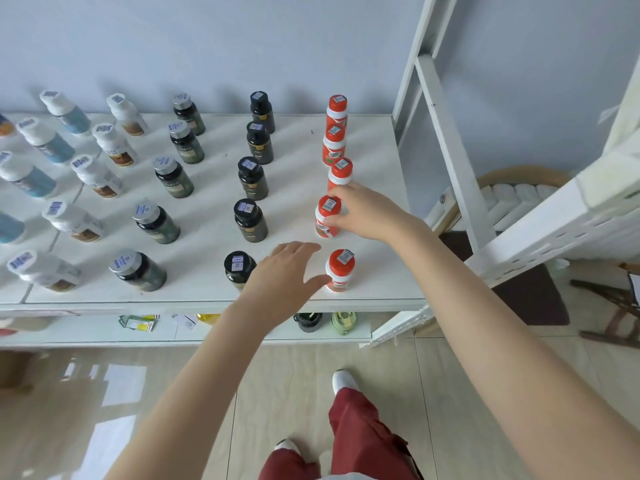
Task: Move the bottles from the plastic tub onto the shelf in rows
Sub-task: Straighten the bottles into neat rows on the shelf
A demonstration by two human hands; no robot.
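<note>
I am standing at a white shelf (207, 292) and looking down over both of my bare arms. Bottles are standing on it in rows that run from the front edge back to a pale blue wall (207, 39).

My right hand (367, 213) is reaching to the row of red bottles (337, 112) at the right end of the shelf. Its fingers and thumb are wrapping around the fourth red bottle (327, 216) from the wall, closing on its white body and red cap. That bottle is standing upright on the shelf.

My left hand (284, 271) is hovering low over the front of the shelf with the fingers spread apart and gripping nothing. Its thumb is touching or nearly touching the side of the front red bottle (340, 270); I cannot tell which. The palm is partly covering the front black bottle (237, 268).

To the left, the black row (252, 176) is running back to the wall, followed by a row of dark green bottles with silver caps (156, 223), then rows of white-capped bottles (74, 221). Every cap is carrying a small barcode sticker.

The tub is not in view.

Below the shelf, a lower shelf (86, 332) is holding small items too blurred to name. A white ladder frame (450, 133) is leaning at the right. My red trousers (360, 431) and white shoes are showing over the tiled floor (284, 382).
</note>
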